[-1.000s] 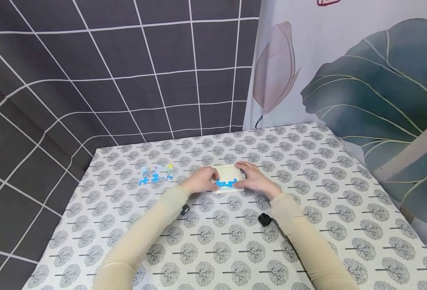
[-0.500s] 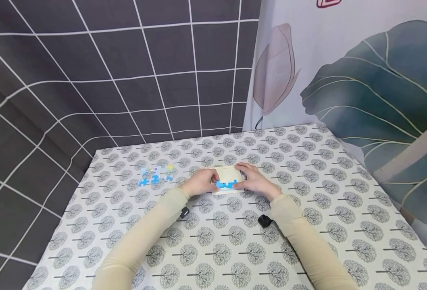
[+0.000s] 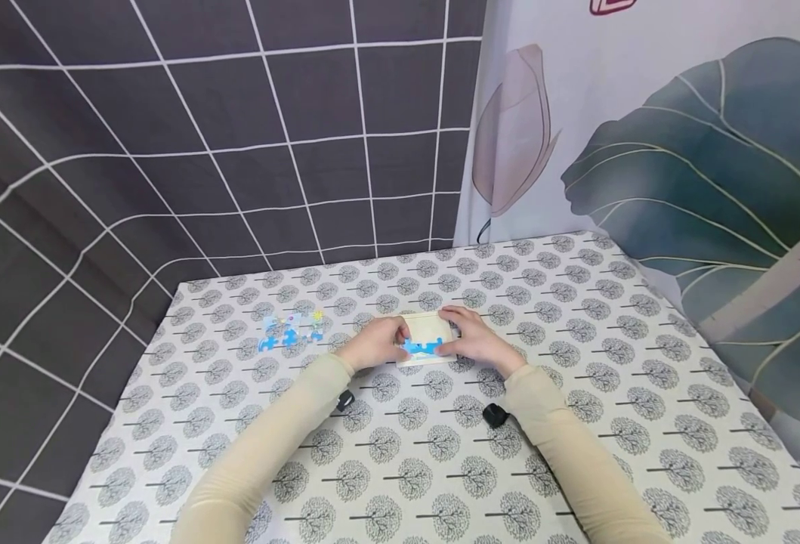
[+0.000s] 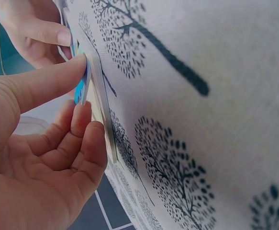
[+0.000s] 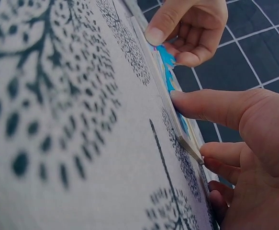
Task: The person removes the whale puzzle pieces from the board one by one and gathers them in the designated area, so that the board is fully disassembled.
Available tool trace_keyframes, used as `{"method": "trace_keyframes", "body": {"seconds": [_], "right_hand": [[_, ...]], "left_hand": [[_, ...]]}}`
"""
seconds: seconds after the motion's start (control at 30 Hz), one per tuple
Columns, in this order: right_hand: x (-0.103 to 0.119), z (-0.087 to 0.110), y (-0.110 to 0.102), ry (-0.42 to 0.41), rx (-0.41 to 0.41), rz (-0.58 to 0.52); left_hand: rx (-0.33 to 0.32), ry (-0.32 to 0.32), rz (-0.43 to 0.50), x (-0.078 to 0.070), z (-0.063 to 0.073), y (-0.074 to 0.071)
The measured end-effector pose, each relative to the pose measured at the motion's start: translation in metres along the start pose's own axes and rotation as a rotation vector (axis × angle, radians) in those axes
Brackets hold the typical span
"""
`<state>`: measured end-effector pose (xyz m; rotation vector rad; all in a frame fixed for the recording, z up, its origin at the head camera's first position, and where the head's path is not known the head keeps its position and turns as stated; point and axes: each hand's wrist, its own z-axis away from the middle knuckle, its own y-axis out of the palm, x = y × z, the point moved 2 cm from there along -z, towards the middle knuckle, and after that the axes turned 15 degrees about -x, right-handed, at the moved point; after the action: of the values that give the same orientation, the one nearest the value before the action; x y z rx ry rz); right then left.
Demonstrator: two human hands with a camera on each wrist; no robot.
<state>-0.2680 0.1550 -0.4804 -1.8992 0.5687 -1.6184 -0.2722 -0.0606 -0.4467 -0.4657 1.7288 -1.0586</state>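
Left hand (image 3: pixel 377 341) pinches a tilted blue puzzle piece (image 5: pixel 166 56); right hand (image 3: pixel 479 338) grips the tray (image 3: pixel 428 326), thumb inside, presumably steadying it.

The head view is evenly bright, the wrist views dimmer (the nearest cloth (image 5: pixel 72 206) slightly soft).
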Motion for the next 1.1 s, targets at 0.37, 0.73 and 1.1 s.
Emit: {"method": "trace_keyframes", "body": {"seconds": [0.37,0.73,1.1], "right_hand": [[0.002,0.000,0.000,0.000,0.000,-0.010],[0.000,0.000,0.000,0.003,-0.003,-0.001],[0.003,0.001,0.000,-0.010,-0.009,0.001]], "left_hand": [[-0.018,0.010,0.011,-0.003,0.002,-0.003],[-0.040,0.019,0.041,-0.002,0.003,0.002],[-0.075,0.043,0.131,0.007,0.007,0.000]]}}
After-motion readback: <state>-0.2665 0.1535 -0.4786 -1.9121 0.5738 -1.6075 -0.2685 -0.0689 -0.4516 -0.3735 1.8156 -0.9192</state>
